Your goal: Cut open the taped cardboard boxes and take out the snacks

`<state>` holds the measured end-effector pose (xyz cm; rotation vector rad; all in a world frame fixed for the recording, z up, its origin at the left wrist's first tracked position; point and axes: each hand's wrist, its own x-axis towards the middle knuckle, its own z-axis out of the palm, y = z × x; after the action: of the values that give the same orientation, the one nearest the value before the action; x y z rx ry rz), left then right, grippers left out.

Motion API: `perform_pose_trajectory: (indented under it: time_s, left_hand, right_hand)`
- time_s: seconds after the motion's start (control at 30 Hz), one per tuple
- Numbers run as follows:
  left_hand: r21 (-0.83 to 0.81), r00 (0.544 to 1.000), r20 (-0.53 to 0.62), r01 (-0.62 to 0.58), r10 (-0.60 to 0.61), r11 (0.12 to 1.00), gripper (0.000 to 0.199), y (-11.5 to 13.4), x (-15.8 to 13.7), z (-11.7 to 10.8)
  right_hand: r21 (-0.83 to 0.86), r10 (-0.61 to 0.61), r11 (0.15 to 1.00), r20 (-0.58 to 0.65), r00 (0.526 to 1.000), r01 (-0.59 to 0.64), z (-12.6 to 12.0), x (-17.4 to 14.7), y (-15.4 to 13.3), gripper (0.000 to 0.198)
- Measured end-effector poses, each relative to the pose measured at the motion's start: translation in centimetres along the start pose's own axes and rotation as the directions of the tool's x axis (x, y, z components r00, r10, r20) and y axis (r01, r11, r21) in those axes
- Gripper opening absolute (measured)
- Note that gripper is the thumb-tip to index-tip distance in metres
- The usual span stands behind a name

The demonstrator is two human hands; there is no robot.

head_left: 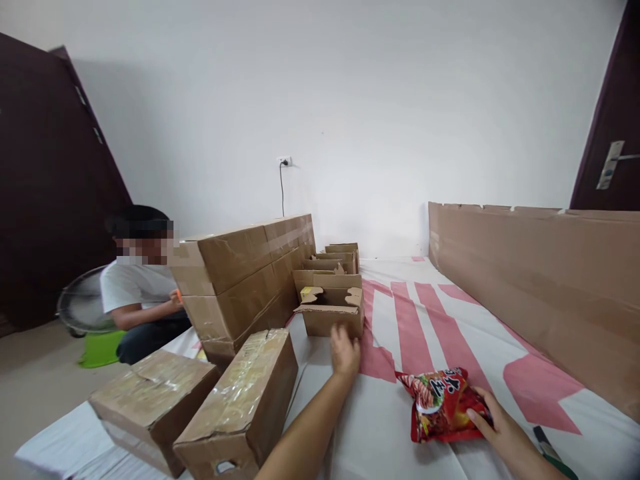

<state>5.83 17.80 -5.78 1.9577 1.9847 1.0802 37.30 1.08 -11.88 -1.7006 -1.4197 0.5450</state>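
Observation:
My right hand [487,420] grips the right edge of a red instant noodle packet [440,407], thumb on top, low over the cloth. The packet has a noodle picture and dark lettering edged in white. My left hand [345,350] is stretched forward, fingers apart and slightly blurred, at the front wall of an open cardboard box [330,321]. Whether the fingertips touch the box I cannot tell. The box's flaps stand up, and its inside is mostly hidden. Behind it, more open boxes [327,265] line up toward the wall.
Taped cardboard boxes are stacked in a long wall [245,267] on the left, with two closed boxes [235,387] nearer me. A tall cardboard panel [530,267] runs along the right. A green-handled tool [550,453] lies by my right wrist. Another person [145,293] crouches at left.

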Motion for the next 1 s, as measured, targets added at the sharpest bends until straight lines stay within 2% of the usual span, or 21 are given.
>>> perform_pose_trajectory:
  time_s: [0.03,0.1,0.17,0.23,0.33,0.43,0.5,0.6,0.7,0.77,0.83,0.9,0.93,1.0]
  left_hand:
    - [0.016,0.99,0.091,-0.106,0.104,0.994,0.047,0.5,-0.5,0.3]
    - [0.029,0.934,0.253,-0.266,0.251,0.963,0.049,1.4,-0.6,0.8]
    - [0.062,0.891,0.351,-0.327,0.286,0.943,0.048,1.8,0.3,0.8]
    - [0.13,0.893,0.377,-0.312,0.244,0.941,0.043,1.6,1.9,0.2]
    - [0.256,0.934,0.339,-0.207,0.113,0.944,0.04,0.6,3.7,-1.2]
    - [0.33,0.948,0.317,-0.091,-0.02,0.94,0.037,0.3,3.4,-2.4]
    - [0.321,0.941,0.334,-0.054,-0.06,0.945,0.037,1.1,1.7,-2.5]
    - [0.226,0.921,0.389,-0.054,-0.04,0.973,0.041,3.0,-3.1,-2.4]
    - [0.079,0.893,0.445,-0.112,0.065,0.991,0.046,4.1,-8.8,-3.5]
    - [-0.014,0.883,0.441,-0.17,0.159,0.985,0.051,3.7,-12.2,-5.6]
    - [-0.106,0.892,0.321,-0.3,0.318,0.948,0.052,2.4,-14.5,-8.6]
    - [-0.015,0.896,0.097,-0.434,0.434,0.901,0.048,0.4,-15.6,-12.2]
    - [0.089,0.89,-0.047,-0.449,0.454,0.889,0.047,-0.7,-15.6,-14.0]
    - [0.285,0.855,-0.322,-0.321,0.406,0.903,0.046,-3.1,-15.0,-17.3]
  right_hand:
    - [-0.008,0.0,1.0,-0.007,1.0,0.0,0.0,0.0,0.0,0.058]
    - [-0.021,0.009,1.0,-0.017,1.0,-0.009,0.0,-0.1,0.0,0.058]
    - [-0.022,0.021,1.0,0.003,1.0,-0.021,-0.1,-0.2,0.1,0.058]
    - [-0.021,0.021,1.0,0.031,0.999,-0.02,-0.1,-0.2,0.3,0.057]
    - [-0.034,0.003,0.999,0.031,1.0,-0.002,-0.1,-0.2,0.5,0.058]
    - [-0.037,-0.01,0.999,0.021,1.0,0.011,-0.1,0.0,0.6,0.058]
    - [-0.035,-0.012,0.999,0.012,1.0,0.012,-0.1,0.1,0.8,0.059]
    - [-0.059,-0.022,0.998,0.017,1.0,0.023,0.2,-0.1,0.5,0.063]
    - [-0.099,-0.076,0.992,0.065,0.995,0.082,1.1,-0.5,-1.3,0.073]
    - [-0.101,-0.115,0.986,0.15,0.982,0.131,2.3,-0.7,-3.2,0.082]
    - [-0.075,-0.142,0.983,0.257,0.956,0.167,3.7,-0.6,-5.4,0.086]
    - [-0.049,-0.157,0.982,0.333,0.93,0.183,5.3,-0.1,-7.4,0.083]
    - [-0.037,-0.159,0.982,0.346,0.925,0.183,6.1,0.2,-8.4,0.08]
    - [0.027,-0.163,0.986,0.333,0.929,0.163,7.5,1.2,-10.1,0.07]
